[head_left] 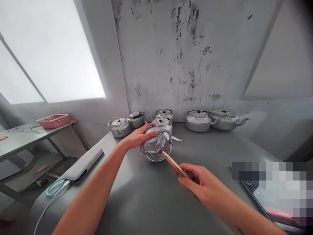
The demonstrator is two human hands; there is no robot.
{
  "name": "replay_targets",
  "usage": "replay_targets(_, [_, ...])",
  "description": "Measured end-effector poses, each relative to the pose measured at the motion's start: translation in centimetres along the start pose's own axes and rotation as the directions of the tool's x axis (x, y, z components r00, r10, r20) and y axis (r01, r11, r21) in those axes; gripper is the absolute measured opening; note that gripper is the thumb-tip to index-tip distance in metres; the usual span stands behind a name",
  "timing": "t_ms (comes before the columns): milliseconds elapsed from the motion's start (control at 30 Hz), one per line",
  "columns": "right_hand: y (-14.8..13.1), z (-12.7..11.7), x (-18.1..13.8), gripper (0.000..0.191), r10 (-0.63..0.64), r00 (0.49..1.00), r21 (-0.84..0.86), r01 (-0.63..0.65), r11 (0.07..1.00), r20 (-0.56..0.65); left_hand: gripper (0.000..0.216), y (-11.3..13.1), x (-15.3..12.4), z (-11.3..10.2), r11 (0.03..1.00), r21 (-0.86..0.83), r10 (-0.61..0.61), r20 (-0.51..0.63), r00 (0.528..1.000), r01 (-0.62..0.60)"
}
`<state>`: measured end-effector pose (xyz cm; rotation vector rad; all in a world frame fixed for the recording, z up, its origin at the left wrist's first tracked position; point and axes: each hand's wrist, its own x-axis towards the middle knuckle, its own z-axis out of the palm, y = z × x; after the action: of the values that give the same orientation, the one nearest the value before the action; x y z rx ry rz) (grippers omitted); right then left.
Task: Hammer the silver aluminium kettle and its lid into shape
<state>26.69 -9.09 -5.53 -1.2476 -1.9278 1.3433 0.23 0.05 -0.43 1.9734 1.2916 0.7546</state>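
Observation:
A silvery metal kettle [157, 153] is tipped on the grey table, its round opening facing me and its shiny inside showing. My left hand [143, 134] is closed over its upper left side, fingertips on the rim. In my right hand [194, 179] is a brush [174, 164] with a wooden handle, pinched near its rear end. The brush's head reaches into the kettle's mouth; its bristles are hard to make out. Right behind stands a lidded kettle [161, 122], partly covered by my left hand and the tipped kettle.
More lidded kettles, such as a left one [119, 127] and a right one [198, 121], line the back by the stained wall. A power bank [83, 166] with cables lies left. At right rests a dark-edged device [256, 199], partly pixelated. A pink basket [54, 121] sits on another table.

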Motion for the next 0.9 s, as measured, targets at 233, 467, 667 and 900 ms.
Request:
replay_targets(233, [0.1,-0.6,0.2,0.018,-0.020,1.000,0.033,0.020,0.999,0.011,0.080,-2.3,0.1,-2.8,0.991,0.085,-0.092,-0.084,0.992,0.099])
replay_targets(467, [-0.8,-1.9,-0.4,0.026,-0.025,0.999,0.444,0.031,0.895,-0.020,0.074,-3.7,0.2,-3.3,0.904,-0.237,-0.363,0.022,0.932,0.357])
replay_targets(667, [-1.3,-1.6,-0.7,0.040,0.035,0.998,0.554,0.001,0.833,-0.055,0.053,-4.0,1.0,-1.5,0.846,-0.267,-0.414,0.218,0.884,0.462])
replay_targets(900, [-1.7,-0.8,-0.9,0.049,0.117,0.992,0.523,-0.126,0.843,0.050,0.060,-2.8,1.2,-0.3,0.860,-0.200,-0.419,0.249,0.873,0.470])
